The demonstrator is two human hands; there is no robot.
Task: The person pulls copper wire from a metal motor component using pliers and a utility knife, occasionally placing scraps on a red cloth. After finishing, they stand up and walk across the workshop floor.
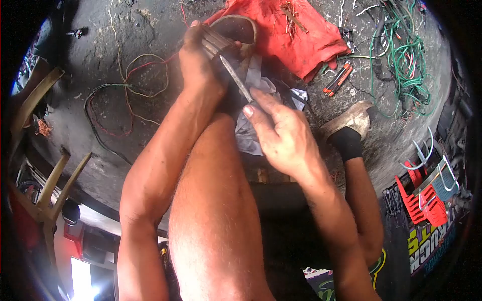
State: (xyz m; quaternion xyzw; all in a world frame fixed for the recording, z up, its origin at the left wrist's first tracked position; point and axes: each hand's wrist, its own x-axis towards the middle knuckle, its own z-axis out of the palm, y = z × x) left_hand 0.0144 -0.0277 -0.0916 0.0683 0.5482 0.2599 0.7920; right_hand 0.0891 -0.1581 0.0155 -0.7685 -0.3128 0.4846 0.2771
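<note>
We locate the slotted, grey-brown block (215, 42), apparently of metal, in our left hand (198, 67), above the floor and near the red cloth (301, 37). Parallel ridges and grooves run along its visible side. A thin, curved, brownish band (235, 16) arches just beside it; we cannot tell whether the two are joined. The left fingers are closed around the block.

Our right hand (288, 135) holds a slim, pointed, grey metal rod (236, 79). The right fingers are narrowed on its lower part; the tip is directed at the block, and contact cannot be confirmed.

The floor (165, 20) is dark grey, rough and stained. It carries the crumpled cloth with brown debris (292, 19) on it, pale crumpled sheeting (248, 138), an orange-and-black hand tool (339, 79), tangled green wires (406, 75) and loose thin wires (120, 62). A foot in a pale, worn shoe (354, 120) and black sock (346, 142) rests to the right.

At the room's edges we observe beige chair-like legs (47, 200), red slotted plastic parts (411, 203), coloured lettering (427, 251) and a bright white patch (80, 278).
</note>
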